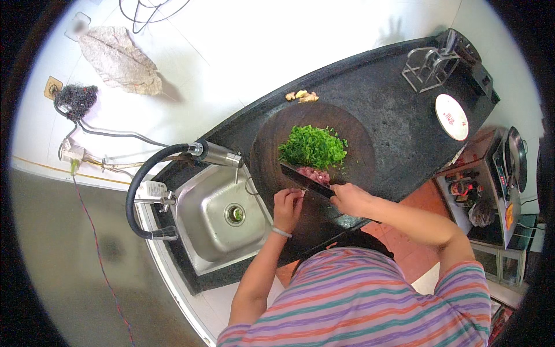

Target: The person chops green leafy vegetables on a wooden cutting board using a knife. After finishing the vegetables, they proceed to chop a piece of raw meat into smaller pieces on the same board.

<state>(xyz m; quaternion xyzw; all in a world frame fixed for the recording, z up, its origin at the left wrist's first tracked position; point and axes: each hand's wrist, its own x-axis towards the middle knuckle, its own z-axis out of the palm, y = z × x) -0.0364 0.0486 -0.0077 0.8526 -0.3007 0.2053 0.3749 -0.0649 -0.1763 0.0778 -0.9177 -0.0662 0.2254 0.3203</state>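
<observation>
My right hand (352, 200) is closed around the handle of a dark-bladed kitchen knife (305, 180), whose blade slants over a round wooden chopping board (355, 134). Beyond the blade lies a small heap of chopped raw meat (315, 174). A larger pile of chopped green leaves (312, 146) touches the meat's far side. My left hand (288, 208) is near the knife's left side, its fingertips pinching a small pale piece (303, 192), probably meat. Pieces of ginger root (302, 96) rest on the black counter (396, 126) past the board's far edge.
Left of the board is a stainless steel sink (204, 236) with a black-hosed faucet (149, 173). A white plate (452, 117) and a metal rack (429, 69) stand at the counter's right end. A wall bounds the counter's far side.
</observation>
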